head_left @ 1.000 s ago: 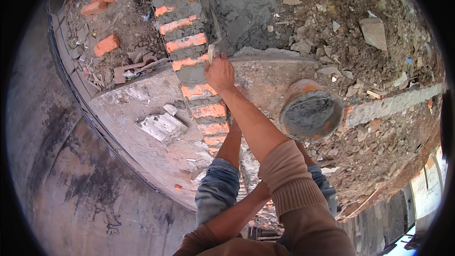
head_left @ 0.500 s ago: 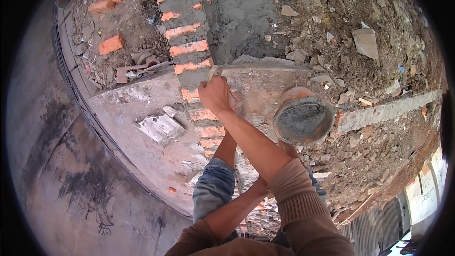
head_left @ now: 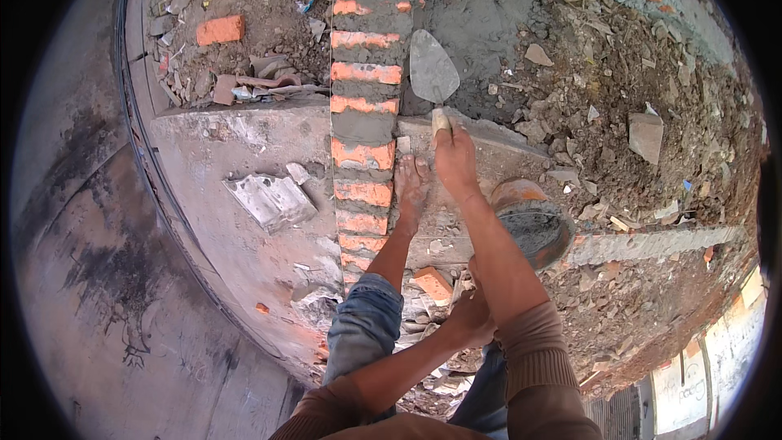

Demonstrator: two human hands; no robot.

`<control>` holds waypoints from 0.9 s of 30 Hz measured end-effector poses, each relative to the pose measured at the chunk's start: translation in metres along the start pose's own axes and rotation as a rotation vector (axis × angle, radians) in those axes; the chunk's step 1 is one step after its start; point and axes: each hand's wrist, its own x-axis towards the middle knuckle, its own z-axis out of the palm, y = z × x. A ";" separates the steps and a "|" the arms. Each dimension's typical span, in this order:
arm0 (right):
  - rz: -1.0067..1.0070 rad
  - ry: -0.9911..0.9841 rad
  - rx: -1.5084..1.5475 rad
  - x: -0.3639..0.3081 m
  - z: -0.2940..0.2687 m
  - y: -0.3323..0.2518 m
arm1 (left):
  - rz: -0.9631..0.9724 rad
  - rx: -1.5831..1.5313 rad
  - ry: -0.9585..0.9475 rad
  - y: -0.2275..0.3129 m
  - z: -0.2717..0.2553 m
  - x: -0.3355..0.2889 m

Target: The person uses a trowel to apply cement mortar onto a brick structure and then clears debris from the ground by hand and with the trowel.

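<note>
My right hand (head_left: 456,159) is closed round the wooden handle of a trowel (head_left: 434,69). Its pointed, mortar-grey blade is over the wet grey mortar (head_left: 476,8), just right of a row of orange bricks (head_left: 364,155) with mortar in the joints. A taut string line (head_left: 331,73) runs along the row's left edge. My left hand (head_left: 471,319) is low, beside my bent leg and partly behind my right forearm; its fingers are mostly hidden. Right of my right forearm stands a round bucket (head_left: 562,248) holding grey mortar.
My bare foot (head_left: 413,187) stands against the brick row. A loose brick (head_left: 433,283) lies below it, and another brick (head_left: 220,30) sits upper left. A broken white slab (head_left: 273,200) lies on the left ledge. Rubble (head_left: 586,73) and a low concrete strip (head_left: 652,246) are on the right.
My right hand has moved from over the brick row to its right, and the trowel blade now shows. My left hand stays low. The whole view has shifted.
</note>
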 end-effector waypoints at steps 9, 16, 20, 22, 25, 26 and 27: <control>-0.065 -0.488 -0.728 0.075 -0.021 0.002 | -0.027 0.163 -0.110 0.001 -0.017 0.005; -0.216 -0.579 -0.888 0.085 -0.053 -0.075 | -0.077 0.157 -0.045 0.008 -0.024 -0.001; -0.200 -0.467 -0.816 0.136 -0.031 -0.081 | -0.041 0.166 -0.095 0.010 -0.022 0.012; -0.170 -0.472 -0.867 0.126 -0.028 -0.075 | -0.043 0.189 -0.124 0.008 -0.029 0.011; -0.350 -0.745 -1.085 0.077 -0.041 -0.041 | -0.030 0.176 -0.114 0.012 -0.035 0.011; -0.309 -0.796 -1.123 0.061 -0.053 -0.030 | -0.048 0.150 -0.109 0.009 -0.033 0.011; -0.290 -0.785 -1.149 0.046 -0.071 -0.031 | -0.069 0.121 -0.101 0.008 -0.032 0.012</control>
